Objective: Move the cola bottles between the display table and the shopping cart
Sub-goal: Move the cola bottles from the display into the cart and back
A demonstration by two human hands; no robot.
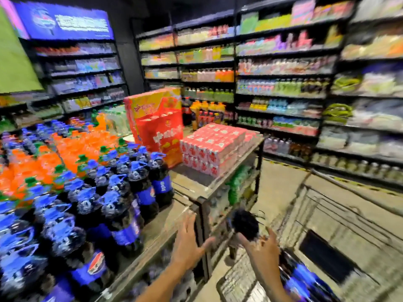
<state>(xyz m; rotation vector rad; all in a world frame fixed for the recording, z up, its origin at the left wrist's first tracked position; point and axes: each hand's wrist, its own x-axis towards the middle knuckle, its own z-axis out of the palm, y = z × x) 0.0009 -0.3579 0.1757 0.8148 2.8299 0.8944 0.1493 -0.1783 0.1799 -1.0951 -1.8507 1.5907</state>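
Note:
Many dark cola bottles (122, 203) with blue caps and labels stand packed on the wooden display table (165, 221) at the left. My right hand (261, 249) grips one dark cola bottle (245, 224) in the gap between the table's corner and the wire shopping cart (327, 216). The bottle's end points towards the camera and is blurred. My left hand (187, 243) hovers with fingers spread over the table's front corner, holding nothing. More cola bottles (305, 280) lie in the cart at the bottom right.
Orange soda bottles (72, 149) stand behind the cola. Red cartons (213, 147) and a red display box (159, 125) fill the table's far end. Green bottles (237, 184) sit on its lower shelf. Stocked shelves line the walls, with bare floor (281, 184) beyond the cart.

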